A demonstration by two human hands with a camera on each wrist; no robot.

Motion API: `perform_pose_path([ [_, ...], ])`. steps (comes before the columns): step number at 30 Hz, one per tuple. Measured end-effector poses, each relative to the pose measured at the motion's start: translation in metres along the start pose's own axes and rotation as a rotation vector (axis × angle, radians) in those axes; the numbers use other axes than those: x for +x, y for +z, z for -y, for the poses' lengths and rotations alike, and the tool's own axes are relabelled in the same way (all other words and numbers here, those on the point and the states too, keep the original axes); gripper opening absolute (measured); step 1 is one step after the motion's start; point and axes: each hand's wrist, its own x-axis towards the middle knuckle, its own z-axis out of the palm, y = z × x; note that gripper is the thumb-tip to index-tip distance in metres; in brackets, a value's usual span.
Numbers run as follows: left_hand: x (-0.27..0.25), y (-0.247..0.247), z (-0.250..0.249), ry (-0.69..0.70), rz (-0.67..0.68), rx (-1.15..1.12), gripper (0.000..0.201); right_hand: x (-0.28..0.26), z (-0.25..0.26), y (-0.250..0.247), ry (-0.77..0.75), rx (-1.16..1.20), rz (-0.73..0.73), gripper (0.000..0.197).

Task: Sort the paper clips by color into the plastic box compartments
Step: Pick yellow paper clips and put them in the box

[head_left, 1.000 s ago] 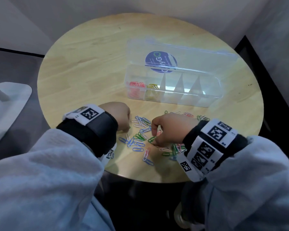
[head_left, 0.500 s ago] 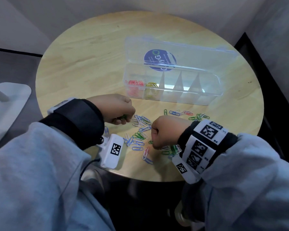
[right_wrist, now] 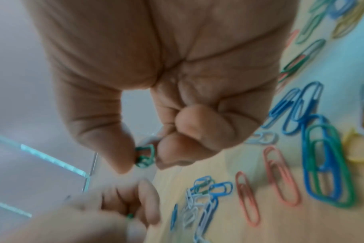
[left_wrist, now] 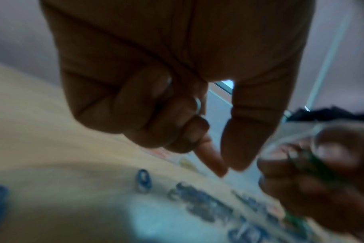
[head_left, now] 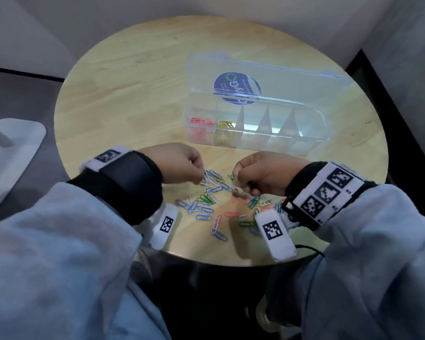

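Pinching one green clip (right_wrist: pixel 144 156), right hand (head_left: pixel 268 174); left hand (head_left: pixel 179 165) pinch unclear.

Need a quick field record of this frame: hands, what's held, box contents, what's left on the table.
left hand: fingers curled, tips at the clip pile; held item not clear
right hand: pinches green clips
plastic box: lid open, on the round table
leftmost compartment: red clips
second compartment: yellow clips
other compartments: look empty
loose clips: blue, green, white, red, between and below the hands
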Motion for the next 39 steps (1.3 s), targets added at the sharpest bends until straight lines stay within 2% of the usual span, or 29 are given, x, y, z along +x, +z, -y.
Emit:
perform_pose_path([
  [3, -0.005, 0.012, -0.001, 0.011, 0.016, 0.198, 0.012, 0.002, -0.003, -0.006, -0.013, 0.128, -0.006, 0.028],
  [6, -0.004, 0.022, -0.006, 0.041, 0.006, 0.298, 0.011, 0.001, -0.005, -0.008, -0.02, 0.193, 0.002, 0.029],
  [15, 0.0, 0.024, -0.006, 0.08, -0.023, 0.392, 0.021, -0.006, -0.006, -0.012, -0.031, 0.409, -0.057, 0.026],
  [20, -0.001, 0.025, -0.008, 0.076, 0.018, 0.484, 0.022, -0.02, -0.014, -0.02, -0.012, 0.545, -0.099, 0.027],
  [30, -0.005, 0.025, -0.01, 0.042, 0.024, 0.532, 0.029, -0.016, -0.017, -0.013, 0.037, 0.314, 0.031, 0.029],
  [35, -0.004, 0.025, -0.013, 0.049, 0.01, 0.522, 0.02, -0.01, -0.013, -0.015, 0.042, 0.201, -0.023, 0.024],
  [39, -0.002, 0.029, -0.015, 0.046, 0.019, 0.556, 0.02, -0.006, -0.014, -0.009, 0.043, -0.066, -0.036, 0.016],
])
